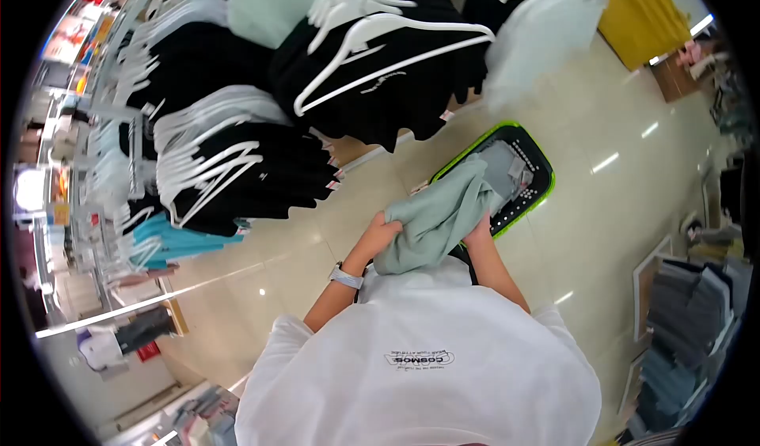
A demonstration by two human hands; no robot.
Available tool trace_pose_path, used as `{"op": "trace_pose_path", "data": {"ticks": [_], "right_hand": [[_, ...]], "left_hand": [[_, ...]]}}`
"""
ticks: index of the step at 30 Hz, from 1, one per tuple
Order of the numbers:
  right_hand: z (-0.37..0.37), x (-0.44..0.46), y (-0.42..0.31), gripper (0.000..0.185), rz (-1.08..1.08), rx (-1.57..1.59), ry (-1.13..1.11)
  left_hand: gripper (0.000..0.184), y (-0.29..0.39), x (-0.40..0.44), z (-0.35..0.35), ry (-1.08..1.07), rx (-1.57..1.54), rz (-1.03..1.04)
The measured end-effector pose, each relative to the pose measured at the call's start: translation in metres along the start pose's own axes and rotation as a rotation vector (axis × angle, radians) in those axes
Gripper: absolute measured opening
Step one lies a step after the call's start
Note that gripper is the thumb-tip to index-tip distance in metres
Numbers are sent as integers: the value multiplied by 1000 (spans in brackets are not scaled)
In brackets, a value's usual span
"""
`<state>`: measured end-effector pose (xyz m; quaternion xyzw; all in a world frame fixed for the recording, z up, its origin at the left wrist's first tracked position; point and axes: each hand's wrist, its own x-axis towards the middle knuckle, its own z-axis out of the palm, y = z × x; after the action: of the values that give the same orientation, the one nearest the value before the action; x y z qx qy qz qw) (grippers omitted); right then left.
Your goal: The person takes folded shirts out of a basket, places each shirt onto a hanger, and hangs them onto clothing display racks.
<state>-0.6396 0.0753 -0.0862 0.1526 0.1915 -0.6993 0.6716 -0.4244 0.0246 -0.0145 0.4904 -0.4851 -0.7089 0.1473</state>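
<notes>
A pale green garment (439,216) is bunched up in front of my body; its folds hide what kind it is. At its left side my left hand (384,231), with a watch on the wrist, has its fingers closed on the cloth. My right hand (477,232) holds the garment's right edge, its fingers partly hidden by the fabric. Just beyond, a black shopping basket (543,178) with a bright green rim contains grey folded clothing (500,169) and some tags. Part of the green garment overlaps the basket's near left side.
Black shirts (396,82) on white hangers (348,50) fill the racks ahead and to the left. A yellow garment (645,15) hangs at the far right. Stacks of folded grey clothes (689,311) line shelves at the right. Shiny tile floor (586,232) lies between.
</notes>
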Motion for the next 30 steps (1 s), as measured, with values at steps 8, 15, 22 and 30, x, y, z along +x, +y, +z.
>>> {"op": "trace_pose_path", "data": {"ticks": [8,15,22,30], "right_hand": [[84,-31,12,47,107,-135,-26],[93,-55,16,52,3,-199,-91],[63,-63,21,44,9,-184,27],[34,-76,43,40,213,40,30]], "left_hand": [[31,13,-48,-23,292,-63,230],[19,32,-60,-25,393,-81,419],[24,20,-48,-40,387,-89,458],[37,-52,-10,-46,313,248,105]]}}
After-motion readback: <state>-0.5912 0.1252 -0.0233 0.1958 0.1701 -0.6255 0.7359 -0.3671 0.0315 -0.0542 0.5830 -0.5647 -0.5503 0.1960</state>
